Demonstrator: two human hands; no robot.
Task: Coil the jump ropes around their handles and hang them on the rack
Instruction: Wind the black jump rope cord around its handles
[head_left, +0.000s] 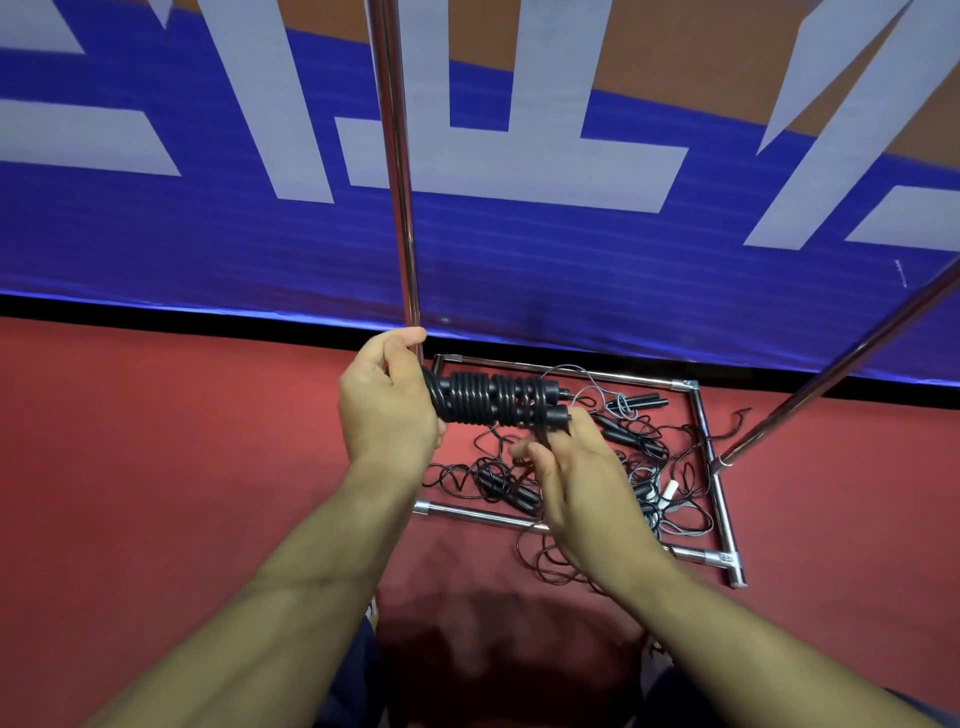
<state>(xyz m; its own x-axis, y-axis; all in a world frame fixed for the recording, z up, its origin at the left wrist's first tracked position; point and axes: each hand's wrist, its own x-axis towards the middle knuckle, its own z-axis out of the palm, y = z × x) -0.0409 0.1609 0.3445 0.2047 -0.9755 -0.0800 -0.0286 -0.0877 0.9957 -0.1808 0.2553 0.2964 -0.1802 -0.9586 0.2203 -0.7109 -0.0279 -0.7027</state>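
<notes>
My left hand (389, 400) grips the left end of a pair of black jump rope handles (493, 397), held side by side and level. Black rope is wound round them in many tight turns. My right hand (566, 467) is just below the handles' right end and pinches the loose rope between thumb and fingers. Several other jump ropes (613, 457), black and grey, lie tangled on the floor inside the metal rack's base frame (719, 499).
The rack's upright chrome pole (397, 156) rises right behind my left hand, and a second pole (841, 364) slants up at the right. A blue banner with white letters (519, 244) covers the wall. The floor is red. My knees show at the bottom.
</notes>
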